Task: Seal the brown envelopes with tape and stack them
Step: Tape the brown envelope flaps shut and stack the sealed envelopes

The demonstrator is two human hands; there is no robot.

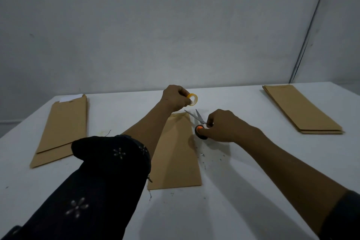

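While both arms reach forward over the white surface, the head view shows the following.

Left hand: raised past the far end of the middle envelope, its fingers curled round a roll of tape and pinching it.

Roll of tape: small, with a yellow core, held upright above the surface, just beyond the scissor tips.

Right hand: low over the surface beside the middle envelope's right edge, fingers clenched on the scissors, the thumb through an orange-and-black handle loop.

Scissors: blades parted in a narrow V, pointing away and to the left, tips near the envelope's far right corner and just below the tape.

Middle envelope: brown, long and narrow, lying flat and lengthwise in front of the person, its left part hidden under the left forearm.

Left envelopes: two brown ones overlapping, flat on the left of the surface, a white sheet showing at the far end.

Right stack: several brown envelopes piled neatly at the far right, well apart from the hands.

Left sleeve: dark fabric with pale flower prints, pushed up to the elbow.

Surface detail: small dark specks scattered near the right wrist.

Wall: plain grey, behind the surface.
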